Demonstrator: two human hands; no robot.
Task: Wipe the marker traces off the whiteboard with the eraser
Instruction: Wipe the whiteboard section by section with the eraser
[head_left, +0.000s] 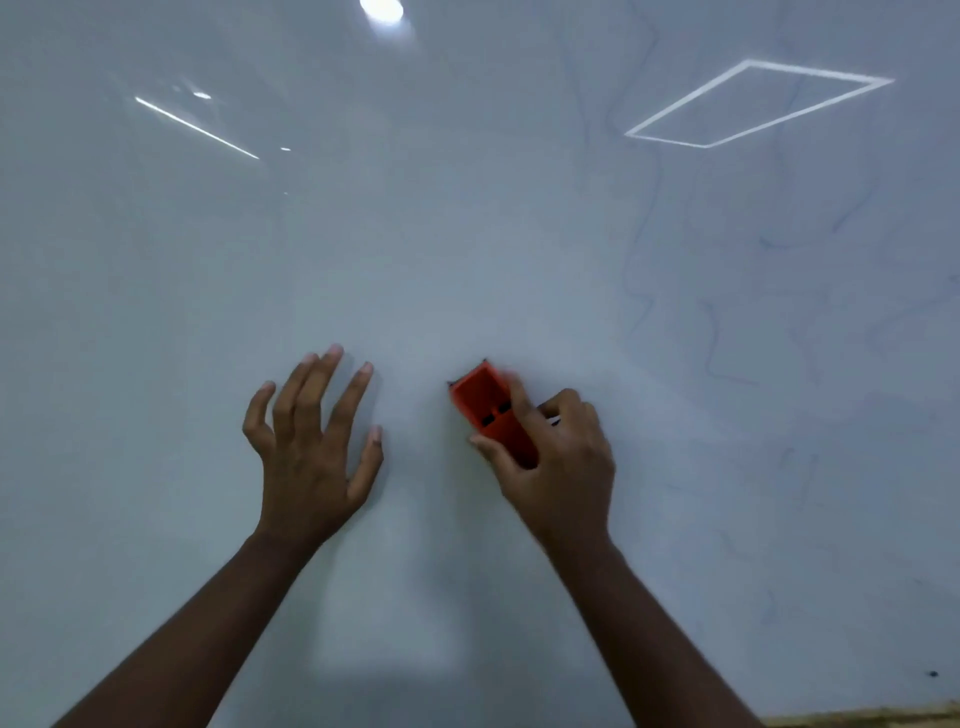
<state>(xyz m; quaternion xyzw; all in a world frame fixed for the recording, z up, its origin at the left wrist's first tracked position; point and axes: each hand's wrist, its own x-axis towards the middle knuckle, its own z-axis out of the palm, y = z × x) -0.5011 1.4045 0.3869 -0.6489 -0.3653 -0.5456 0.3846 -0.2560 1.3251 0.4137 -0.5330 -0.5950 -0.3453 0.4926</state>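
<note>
The whiteboard (467, 234) fills almost the whole head view. My right hand (558, 462) grips an orange eraser (485, 402) by its sides and holds it flat against the board, a little right of centre. Spread and relaxed, the fingers of my left hand (311, 441) touch the board to the left of the eraser and hold nothing. Faint blue marker traces (727, 312) run in wavy lines over the right part of the board. The board around the hands looks wiped.
Ceiling lights reflect in the glossy board at the top and upper right (753, 104). A small dark spot (933, 674) sits at the lower right. A strip of wooden edge (872, 719) shows at the bottom right corner.
</note>
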